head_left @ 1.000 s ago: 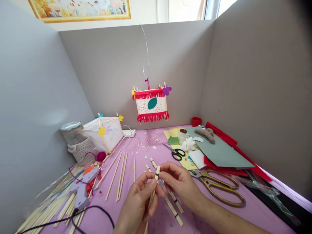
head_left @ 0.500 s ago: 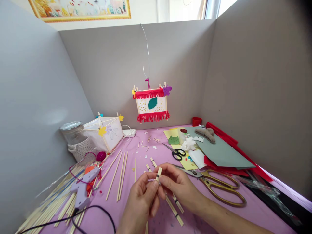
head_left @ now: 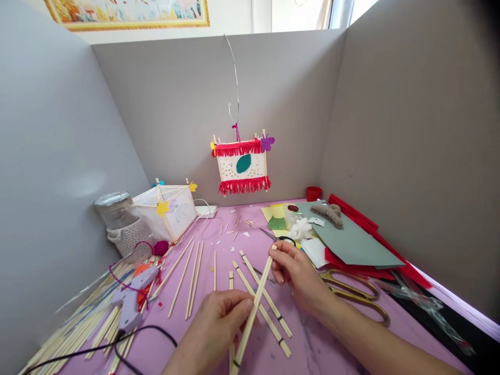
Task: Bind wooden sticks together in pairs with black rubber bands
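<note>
A bundle of pale wooden sticks (head_left: 260, 291) slants up to the right between both hands, a black band near its lower end. My left hand (head_left: 224, 317) pinches it around the middle. At its upper tip, the fingers of my right hand (head_left: 291, 265) are closed on it. Beneath it, two banded stick bundles lie slanted on the purple table (head_left: 156, 333), one with its lower end at the front (head_left: 287, 350), the other (head_left: 284, 325) just right of it. A third banded bundle (head_left: 231, 281) stands near-vertical in view, partly hidden by my left hand.
Loose sticks and a lilac glue gun (head_left: 130, 307) with a black cable lie left. Behind are a jar (head_left: 116, 211) and white lantern (head_left: 179, 208). A red-fringed lantern (head_left: 242, 164) hangs centrally. Large gold-handled scissors (head_left: 367, 299), black-handled scissors (head_left: 287, 239) and grey-green sheets (head_left: 351, 239) lie right.
The hands have moved apart, the right up and rightward, the left down and leftward. The held bundle now shows along its length, and more of the sticks beneath is visible.
</note>
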The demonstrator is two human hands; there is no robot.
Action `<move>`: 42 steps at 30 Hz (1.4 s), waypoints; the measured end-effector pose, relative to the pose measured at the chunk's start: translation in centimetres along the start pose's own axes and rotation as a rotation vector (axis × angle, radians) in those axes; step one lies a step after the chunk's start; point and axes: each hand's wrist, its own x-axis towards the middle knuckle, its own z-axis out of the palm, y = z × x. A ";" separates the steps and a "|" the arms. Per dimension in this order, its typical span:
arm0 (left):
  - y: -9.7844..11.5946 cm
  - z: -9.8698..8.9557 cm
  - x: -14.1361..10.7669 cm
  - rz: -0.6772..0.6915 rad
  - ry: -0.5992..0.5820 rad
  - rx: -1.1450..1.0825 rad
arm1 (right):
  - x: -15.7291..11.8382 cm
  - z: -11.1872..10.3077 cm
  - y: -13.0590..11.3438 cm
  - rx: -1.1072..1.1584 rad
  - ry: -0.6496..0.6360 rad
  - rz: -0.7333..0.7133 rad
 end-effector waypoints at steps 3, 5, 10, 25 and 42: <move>-0.5 -0.4 0.1 -0.037 0.085 0.283 | 0.2 -0.3 0.5 -0.059 -0.004 0.121; -0.9 -0.5 0.2 -0.049 0.271 0.549 | 0.2 -0.2 0.7 -0.091 -0.012 0.155; -1.7 -0.1 0.6 -0.169 0.402 0.901 | 0.5 -0.2 0.7 -0.037 0.103 0.105; -1.6 0.1 1.1 -0.212 0.361 0.851 | 0.4 -0.5 1.9 -0.090 -0.134 0.199; -0.8 0.6 0.9 0.020 0.248 0.201 | 0.4 -0.5 1.7 -0.023 -0.117 0.165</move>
